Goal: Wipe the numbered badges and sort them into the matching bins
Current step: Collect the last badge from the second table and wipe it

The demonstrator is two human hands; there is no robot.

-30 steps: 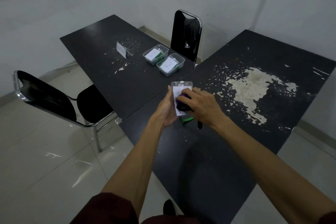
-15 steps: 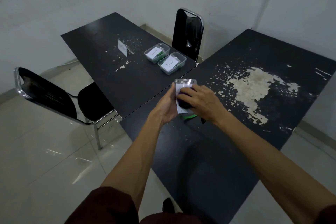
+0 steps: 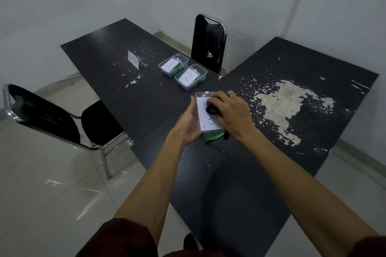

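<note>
Spanning the room in an L, two black tables [image 3: 146,94] w/ flaking tops carry bin 1 [image 3: 173,65] & bin 2 [image 3: 191,79] side by side, touching, near the far chair [image 3: 208,44]. Above the nearer tabletop, left hand [image 3: 188,125] cups the badge [image 3: 207,115] by its edge, fingers behind it; right hand [image 3: 231,115] fingers press a dark cloth [image 3: 211,109] onto the card face, green lanyard [image 3: 212,137] hanging below.

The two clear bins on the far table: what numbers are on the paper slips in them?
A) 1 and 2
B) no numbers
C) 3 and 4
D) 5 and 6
A: the farther bin shows a handwritten 1, and the nearer bin touching it shows a 2.
</note>
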